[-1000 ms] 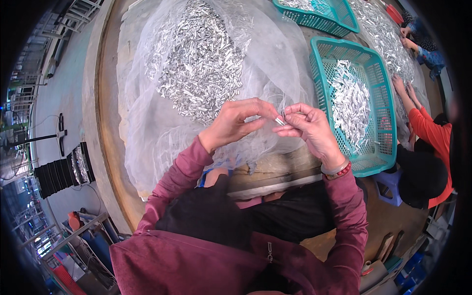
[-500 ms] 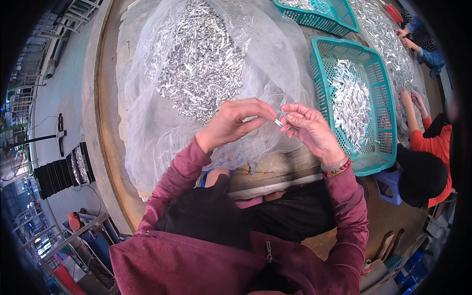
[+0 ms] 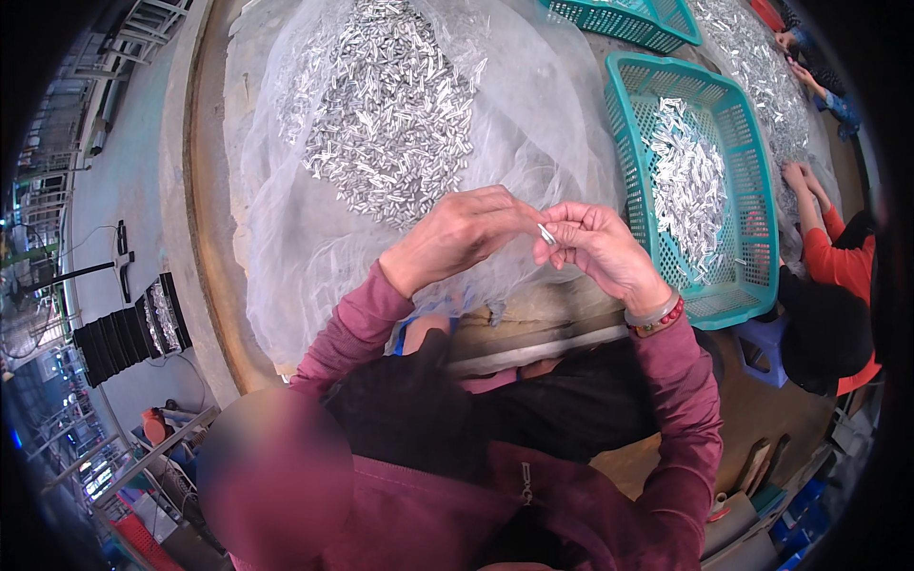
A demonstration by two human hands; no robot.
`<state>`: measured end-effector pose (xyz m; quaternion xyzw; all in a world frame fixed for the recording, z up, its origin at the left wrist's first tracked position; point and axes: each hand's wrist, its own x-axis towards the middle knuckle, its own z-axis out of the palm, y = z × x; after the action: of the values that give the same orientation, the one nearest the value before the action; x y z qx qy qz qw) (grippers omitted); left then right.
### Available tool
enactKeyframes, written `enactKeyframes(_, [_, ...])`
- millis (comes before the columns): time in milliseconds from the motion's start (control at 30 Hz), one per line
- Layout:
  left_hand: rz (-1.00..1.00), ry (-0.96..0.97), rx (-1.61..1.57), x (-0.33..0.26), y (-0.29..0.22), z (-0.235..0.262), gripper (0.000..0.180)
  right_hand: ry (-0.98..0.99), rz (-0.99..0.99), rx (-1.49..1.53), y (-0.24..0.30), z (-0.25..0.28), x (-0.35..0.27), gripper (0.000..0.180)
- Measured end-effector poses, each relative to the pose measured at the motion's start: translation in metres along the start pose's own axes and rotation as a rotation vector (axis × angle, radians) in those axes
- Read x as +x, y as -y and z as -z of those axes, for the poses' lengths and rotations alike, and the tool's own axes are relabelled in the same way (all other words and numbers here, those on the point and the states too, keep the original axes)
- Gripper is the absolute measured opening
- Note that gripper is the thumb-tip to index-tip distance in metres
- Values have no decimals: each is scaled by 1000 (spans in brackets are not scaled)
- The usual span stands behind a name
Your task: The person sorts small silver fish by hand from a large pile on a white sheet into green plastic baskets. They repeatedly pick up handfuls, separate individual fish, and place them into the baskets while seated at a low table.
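Observation:
A small silvery metal tube (image 3: 546,234) sits between my two hands, above the white netting (image 3: 552,105). My left hand (image 3: 468,231) is closed, its fingertips pinched at the tube's upper end. With thumb and fingers curled together, my right hand (image 3: 609,249) grips the same tube from the other side. Whether a thin tool is also in the right fingers, I cannot tell. Beyond my left hand, a large heap of similar metal pieces (image 3: 390,114) lies on the netting. A green plastic basket (image 3: 624,133) to the right of my right hand holds more pieces (image 3: 687,181).
A second green basket (image 3: 657,36) stands at the back right. More metal pieces (image 3: 762,86) are spread along the far right, where other people's hands (image 3: 802,176) work. A person in orange (image 3: 847,252) sits there beside a blue stool (image 3: 762,347).
My hands have drawn together, and my left fingers are now closer to my right. The tube has turned slightly within the fingers. The view has shifted a little; at the right, other people's hands have moved.

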<state>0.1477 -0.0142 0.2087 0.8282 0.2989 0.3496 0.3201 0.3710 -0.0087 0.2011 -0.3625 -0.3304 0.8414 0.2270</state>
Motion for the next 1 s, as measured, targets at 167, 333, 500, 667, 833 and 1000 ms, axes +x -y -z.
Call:
enactKeyframes(167, [10,39,32,-1,1,3,23,47,-86,151,3,1,-4,22])
enactKeyframes(333, [0,2,66,0,-1,4,24,72,-98,142,5,1,-3,23])
enactKeyframes(500, [-59,-120,51,3,-7,10,24,44,-86,221,8,5,-1,24])
enactKeyframes(667, [-15,-115,38,5,-9,10,25,-127,80,6,6,-1,0,29])
enactKeyframes(833, [115,-62,127,5,-10,2,23,-150,178,-156,0,-13,-3,34])
enactKeyframes(1000, [151,-85,97,5,-15,0,19,-106,84,-56,9,-10,-8,32])
